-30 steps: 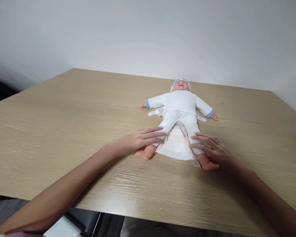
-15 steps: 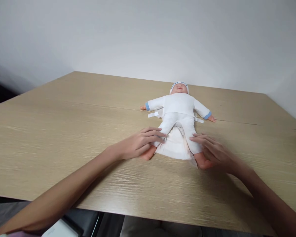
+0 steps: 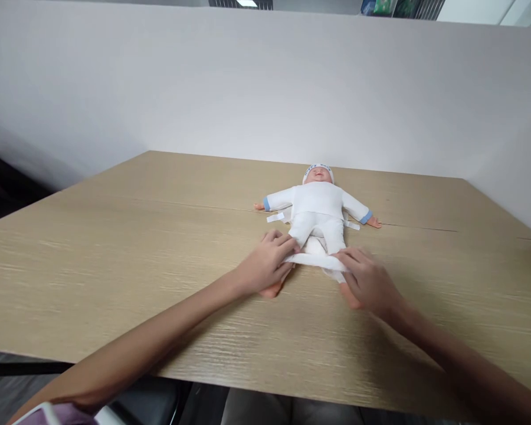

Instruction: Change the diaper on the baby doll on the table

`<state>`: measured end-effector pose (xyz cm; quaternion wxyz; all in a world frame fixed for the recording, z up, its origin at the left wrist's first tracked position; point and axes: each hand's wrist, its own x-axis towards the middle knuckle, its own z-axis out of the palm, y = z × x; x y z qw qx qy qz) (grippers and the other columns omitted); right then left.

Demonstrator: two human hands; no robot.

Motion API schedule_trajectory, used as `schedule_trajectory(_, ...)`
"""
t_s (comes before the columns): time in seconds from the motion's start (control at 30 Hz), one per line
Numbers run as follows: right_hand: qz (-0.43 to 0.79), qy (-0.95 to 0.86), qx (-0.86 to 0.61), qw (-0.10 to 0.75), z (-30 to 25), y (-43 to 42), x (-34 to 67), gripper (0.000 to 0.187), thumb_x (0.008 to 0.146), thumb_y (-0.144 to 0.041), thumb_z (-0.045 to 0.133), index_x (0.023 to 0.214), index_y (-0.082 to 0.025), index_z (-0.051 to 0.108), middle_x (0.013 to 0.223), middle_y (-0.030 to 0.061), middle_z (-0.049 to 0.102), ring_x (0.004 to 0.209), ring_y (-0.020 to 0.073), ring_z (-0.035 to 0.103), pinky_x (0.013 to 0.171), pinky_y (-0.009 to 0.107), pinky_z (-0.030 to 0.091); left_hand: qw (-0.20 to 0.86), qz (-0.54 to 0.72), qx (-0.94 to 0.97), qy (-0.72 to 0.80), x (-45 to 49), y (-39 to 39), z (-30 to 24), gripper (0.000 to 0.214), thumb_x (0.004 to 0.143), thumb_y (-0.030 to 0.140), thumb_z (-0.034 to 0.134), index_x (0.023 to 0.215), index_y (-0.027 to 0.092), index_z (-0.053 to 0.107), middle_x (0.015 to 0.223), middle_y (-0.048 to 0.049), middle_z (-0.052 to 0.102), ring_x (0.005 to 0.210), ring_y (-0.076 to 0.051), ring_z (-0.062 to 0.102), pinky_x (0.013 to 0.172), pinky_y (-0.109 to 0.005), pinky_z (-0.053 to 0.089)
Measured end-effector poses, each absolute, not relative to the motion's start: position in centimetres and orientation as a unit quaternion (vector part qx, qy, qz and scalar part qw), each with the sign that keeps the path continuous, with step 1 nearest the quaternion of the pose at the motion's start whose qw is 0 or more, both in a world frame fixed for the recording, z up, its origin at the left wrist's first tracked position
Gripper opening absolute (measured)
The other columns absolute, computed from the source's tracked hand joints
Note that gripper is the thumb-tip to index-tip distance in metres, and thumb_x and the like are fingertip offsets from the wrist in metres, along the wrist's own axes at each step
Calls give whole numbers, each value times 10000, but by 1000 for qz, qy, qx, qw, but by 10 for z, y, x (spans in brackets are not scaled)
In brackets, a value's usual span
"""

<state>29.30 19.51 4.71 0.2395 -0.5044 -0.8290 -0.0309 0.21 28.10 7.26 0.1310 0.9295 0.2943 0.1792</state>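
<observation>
A baby doll [image 3: 318, 206] in a white suit and cap lies face up on the wooden table [image 3: 115, 248], arms spread. A white diaper [image 3: 315, 258] lies under its hips and between its legs. My left hand [image 3: 268, 265] pinches the diaper's front edge on the left side, over the doll's leg. My right hand [image 3: 367, 280] pinches the same edge on the right side. The edge is lifted off the table and stretched between both hands. White fastening tabs [image 3: 275, 218] stick out beside the doll's waist.
A plain white partition wall [image 3: 248, 88] stands right behind the table's far edge. The table's near edge runs across the bottom of the view, with dark floor beneath it.
Both hands went from resting flat on the doll's legs to gripping the diaper's front edge and lifting it. The camera tilted up, showing more of the wall.
</observation>
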Motion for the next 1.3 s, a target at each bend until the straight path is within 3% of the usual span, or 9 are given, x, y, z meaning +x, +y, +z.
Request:
schedule_trajectory(0.1, 20, -800, -508, 319, 58, 219, 298, 210, 1057, -186, 464, 1062, -222, 671, 991, 86, 704, 919, 259, 666, 808, 382, 553, 183, 239, 910, 285, 11, 302, 89, 198, 1069, 352, 505, 1137, 222, 638, 1247, -95, 674, 1190, -302, 556, 1097, -481, 459)
schedule_trajectory(0.2, 46, -753, -507, 417, 65, 253, 298, 207, 1070, -290, 467, 1102, -209, 655, 1124, 118, 689, 1093, 276, 666, 989, 410, 543, 210, 291, 891, 280, 28, 335, 101, 330, 1070, 444, 500, 1250, 206, 642, 1398, -113, 642, 1319, -318, 536, 1199, -487, 390)
schedule_trajectory(0.33, 187, -638, -562, 492, 66, 309, 297, 286, 1015, -459, 510, 1020, -217, 662, 1135, 119, 707, 1164, 302, 641, 1111, 459, 491, 353, 315, 818, 328, 54, 389, 105, 347, 991, 456, 576, 1185, 178, 650, 1287, -108, 694, 1258, -329, 577, 1178, -472, 404)
schedule_trajectory(0.47, 292, -572, -592, 487, 58, 350, 298, 445, 980, -596, 461, 1016, -208, 677, 1041, 108, 756, 1026, 294, 686, 929, 437, 581, 475, 328, 740, 345, 73, 421, 93, 341, 922, 400, 601, 1154, 154, 645, 1249, -116, 712, 1214, -320, 608, 1121, -441, 442)
schedule_trajectory(0.6, 359, -550, -588, 471, 49, 345, 299, 500, 925, -654, 520, 1071, -219, 720, 1101, 93, 790, 973, 273, 724, 803, 393, 610, 538, 325, 701, 338, 69, 413, 75, 432, 895, 471, 633, 1174, 144, 677, 1198, -124, 749, 1196, -320, 645, 1070, -429, 488)
schedule_trajectory(0.8, 395, -553, -595, 429, 53, 293, 309, 455, 900, -664, 665, 1005, -233, 769, 969, 78, 804, 917, 298, 736, 785, 410, 611, 634, 260, 650, 329, 41, 375, 68, 526, 849, 604, 782, 1109, 149, 732, 1083, -120, 779, 1078, -294, 721, 955, -406, 563)
schedule_trajectory(0.93, 323, -585, -597, 443, 52, 287, 318, 559, 879, -743, 676, 1073, -223, 743, 1081, 93, 807, 988, 291, 737, 848, 406, 611, 677, 244, 615, 323, 30, 376, 73, 564, 813, 605, 851, 1156, 175, 729, 1090, -97, 758, 1033, -238, 721, 920, -366, 577)
schedule_trajectory(1.1, 251, -574, -625, 466, 36, 276, 336, 624, 864, -781, 601, 1086, -203, 684, 1031, 130, 786, 819, 248, 713, 746, 402, 597, 598, 253, 669, 361, 17, 387, 86, 473, 860, 418, 742, 1292, 237, 677, 1190, -65, 734, 1049, -217, 699, 944, -379, 567)
schedule_trajectory(1.3, 43, -637, -662, 392, 13, 244, 363, 459, 964, -672, 573, 957, -227, 683, 837, 68, 711, 775, 252, 640, 796, 406, 518, 319, 343, 816, 338, 43, 357, 112, 333, 1041, 442, 507, 1223, 214, 668, 1367, -96, 699, 1251, -270, 612, 1127, -457, 476)
